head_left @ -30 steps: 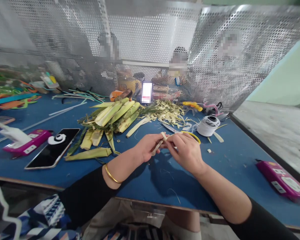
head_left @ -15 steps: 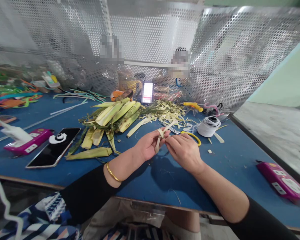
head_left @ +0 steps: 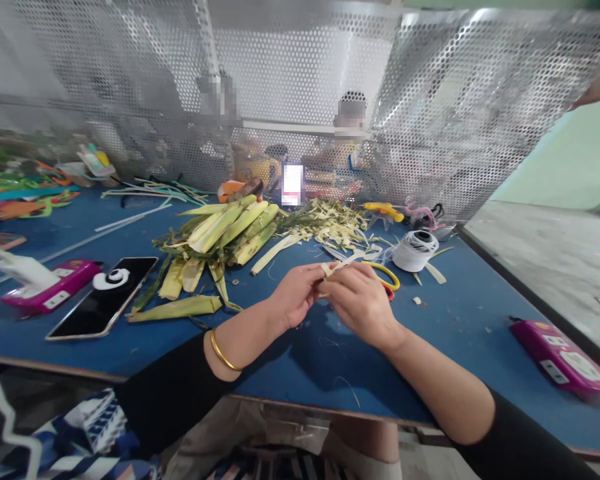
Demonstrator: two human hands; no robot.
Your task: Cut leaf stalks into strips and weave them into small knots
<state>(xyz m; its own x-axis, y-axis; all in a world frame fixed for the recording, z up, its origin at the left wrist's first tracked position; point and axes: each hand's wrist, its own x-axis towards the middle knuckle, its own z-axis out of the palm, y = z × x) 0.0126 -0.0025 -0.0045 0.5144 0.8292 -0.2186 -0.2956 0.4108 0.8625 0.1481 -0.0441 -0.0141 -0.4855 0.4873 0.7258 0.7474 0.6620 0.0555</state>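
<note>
Above the blue table, my left hand [head_left: 299, 291] pinches a pale strip of corn husk [head_left: 327, 269], folded into a small knotted shape. My right hand [head_left: 363, 303] is closed over the same piece from the other side, its fingertips touching those of the left. Most of the husk piece is hidden behind the right fingers. Just beyond the right hand lie scissors with yellow and red handles [head_left: 391, 275], partly covered by it. A pile of green-yellow corn husks [head_left: 235, 230] rests to the left of my hands, and shredded husk strips [head_left: 337, 223] are heaped behind them.
A spool of white thread [head_left: 415, 251] stands at the right. Purple power strips [head_left: 563, 357] lie at both sides, and a phone [head_left: 107, 297] lies at the left. A perforated metal screen [head_left: 300, 67] borders the table [head_left: 290, 363]; people are visible behind it.
My right hand has moved left and up over the husk piece, covering most of it. The left hand has turned slightly. More of the scissors' red handle shows.
</note>
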